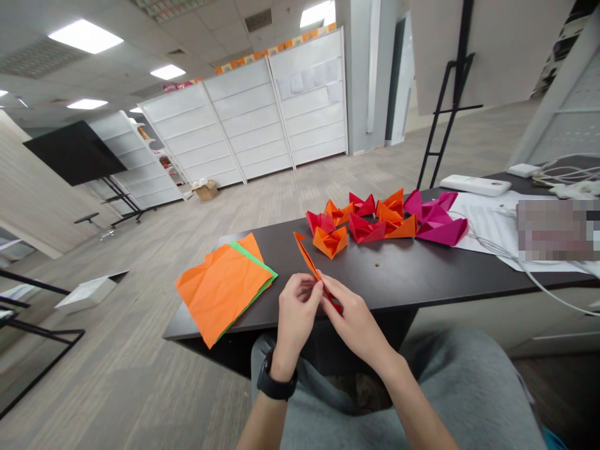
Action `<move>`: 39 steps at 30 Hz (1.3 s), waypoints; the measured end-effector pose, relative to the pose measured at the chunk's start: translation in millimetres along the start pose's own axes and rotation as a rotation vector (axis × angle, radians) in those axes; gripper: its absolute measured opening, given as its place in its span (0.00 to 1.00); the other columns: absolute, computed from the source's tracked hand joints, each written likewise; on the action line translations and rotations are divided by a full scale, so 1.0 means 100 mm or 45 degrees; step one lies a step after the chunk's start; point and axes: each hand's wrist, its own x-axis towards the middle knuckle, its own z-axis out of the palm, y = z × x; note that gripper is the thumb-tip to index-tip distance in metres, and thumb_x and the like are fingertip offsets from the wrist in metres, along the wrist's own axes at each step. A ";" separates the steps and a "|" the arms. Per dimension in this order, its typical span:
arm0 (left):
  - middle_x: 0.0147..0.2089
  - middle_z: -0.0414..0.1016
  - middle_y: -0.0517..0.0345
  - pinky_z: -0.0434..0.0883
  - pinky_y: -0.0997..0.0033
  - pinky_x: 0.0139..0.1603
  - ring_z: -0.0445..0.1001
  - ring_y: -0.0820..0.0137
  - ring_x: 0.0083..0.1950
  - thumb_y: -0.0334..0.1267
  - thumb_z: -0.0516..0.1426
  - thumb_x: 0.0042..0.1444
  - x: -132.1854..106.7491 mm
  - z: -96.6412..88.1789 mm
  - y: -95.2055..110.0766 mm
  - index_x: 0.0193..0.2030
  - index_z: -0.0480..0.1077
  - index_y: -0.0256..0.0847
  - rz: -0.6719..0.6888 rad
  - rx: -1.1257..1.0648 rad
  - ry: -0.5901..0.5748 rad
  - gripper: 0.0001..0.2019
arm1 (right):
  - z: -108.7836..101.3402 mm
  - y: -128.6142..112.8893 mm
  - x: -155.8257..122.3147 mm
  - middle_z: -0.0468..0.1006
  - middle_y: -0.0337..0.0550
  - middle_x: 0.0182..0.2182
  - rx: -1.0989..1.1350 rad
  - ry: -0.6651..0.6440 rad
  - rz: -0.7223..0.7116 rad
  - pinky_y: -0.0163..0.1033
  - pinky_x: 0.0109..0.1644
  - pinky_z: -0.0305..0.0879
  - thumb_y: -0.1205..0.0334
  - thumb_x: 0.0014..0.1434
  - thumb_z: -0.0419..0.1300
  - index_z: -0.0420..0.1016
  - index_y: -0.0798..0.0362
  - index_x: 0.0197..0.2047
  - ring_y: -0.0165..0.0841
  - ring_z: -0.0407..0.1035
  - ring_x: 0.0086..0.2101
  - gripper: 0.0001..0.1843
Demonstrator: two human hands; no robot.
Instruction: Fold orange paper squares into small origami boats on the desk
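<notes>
Between my two hands, just above the table's front edge, is a folded piece of orange paper (305, 255), seen nearly edge-on. My left hand (299, 306) pinches it from the left side, thumb and fingers together. From the right, my right hand (349, 312) grips the lower part, where a bit of red-orange paper shows beneath the fingers. Just beyond the hands sits a small orange paper boat (330, 241). To the left lies a loose stack of square sheets, an orange sheet (225, 287) on top and a green sheet (253, 259) showing along the edge.
Several folded paper boats stand in rows, including a red boat (367, 230) and a magenta boat (443, 228). Printed sheets (487, 219), a white device (475, 185) and a white cable (539, 284) lie at the right of the dark table (290, 240).
</notes>
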 end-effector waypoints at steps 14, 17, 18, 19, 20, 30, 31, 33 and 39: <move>0.35 0.76 0.56 0.72 0.73 0.37 0.78 0.69 0.36 0.31 0.57 0.55 0.07 -0.06 -0.08 0.42 0.67 0.39 -0.049 0.236 0.132 0.08 | -0.05 0.12 0.06 0.82 0.45 0.45 0.152 0.153 0.300 0.43 0.50 0.73 0.62 0.63 0.52 0.77 0.48 0.51 0.39 0.77 0.45 0.17; 0.33 0.74 0.59 0.69 0.73 0.34 0.75 0.70 0.31 0.27 0.57 0.52 0.09 -0.05 -0.08 0.46 0.66 0.41 0.026 0.537 0.170 0.14 | -0.05 0.14 0.06 0.82 0.42 0.38 0.089 0.228 0.336 0.40 0.44 0.73 0.64 0.61 0.52 0.73 0.49 0.53 0.36 0.77 0.39 0.19; 0.34 0.74 0.59 0.69 0.72 0.34 0.74 0.70 0.31 0.27 0.57 0.53 0.09 -0.04 -0.08 0.45 0.67 0.41 0.058 0.602 0.140 0.13 | -0.05 0.14 0.06 0.82 0.41 0.37 0.073 0.226 0.338 0.40 0.43 0.72 0.65 0.60 0.52 0.72 0.49 0.54 0.36 0.77 0.38 0.19; 0.35 0.75 0.58 0.69 0.71 0.35 0.74 0.69 0.32 0.28 0.56 0.54 0.09 -0.03 -0.08 0.44 0.67 0.42 0.093 0.645 0.103 0.11 | -0.05 0.13 0.06 0.82 0.40 0.37 0.034 0.223 0.346 0.39 0.42 0.72 0.66 0.58 0.53 0.71 0.48 0.53 0.35 0.77 0.37 0.20; 0.36 0.75 0.57 0.69 0.71 0.36 0.74 0.69 0.34 0.28 0.55 0.56 0.09 -0.02 -0.08 0.43 0.68 0.42 0.127 0.673 0.070 0.09 | -0.05 0.11 0.05 0.82 0.39 0.36 -0.033 0.231 0.363 0.39 0.41 0.71 0.66 0.57 0.54 0.72 0.48 0.53 0.35 0.77 0.36 0.20; 0.34 0.71 0.58 0.65 0.70 0.36 0.69 0.69 0.33 0.29 0.53 0.60 -0.02 0.07 0.02 0.34 0.70 0.42 0.309 0.871 0.042 0.06 | -0.09 0.14 0.05 0.77 0.46 0.37 -0.454 0.532 0.296 0.42 0.37 0.67 0.63 0.61 0.51 0.73 0.49 0.40 0.39 0.73 0.34 0.09; 0.33 0.70 0.58 0.65 0.70 0.36 0.69 0.69 0.33 0.29 0.53 0.60 -0.03 0.07 0.03 0.33 0.69 0.42 0.317 0.884 0.082 0.07 | -0.09 0.18 0.06 0.76 0.47 0.37 -0.452 0.567 0.273 0.42 0.39 0.67 0.64 0.60 0.51 0.73 0.49 0.40 0.39 0.72 0.35 0.09; 0.33 0.70 0.58 0.64 0.71 0.35 0.69 0.69 0.32 0.28 0.53 0.59 -0.03 0.08 0.02 0.33 0.69 0.42 0.326 0.880 0.110 0.07 | -0.09 0.24 0.07 0.75 0.46 0.37 -0.399 0.535 0.232 0.43 0.40 0.68 0.65 0.58 0.53 0.72 0.50 0.41 0.38 0.72 0.34 0.10; 0.34 0.70 0.57 0.65 0.70 0.36 0.69 0.68 0.34 0.25 0.52 0.58 0.00 0.02 -0.03 0.33 0.69 0.42 0.302 0.911 0.143 0.08 | -0.10 0.32 0.07 0.74 0.47 0.37 -0.310 0.465 0.192 0.43 0.45 0.70 0.70 0.58 0.50 0.76 0.52 0.40 0.38 0.72 0.38 0.14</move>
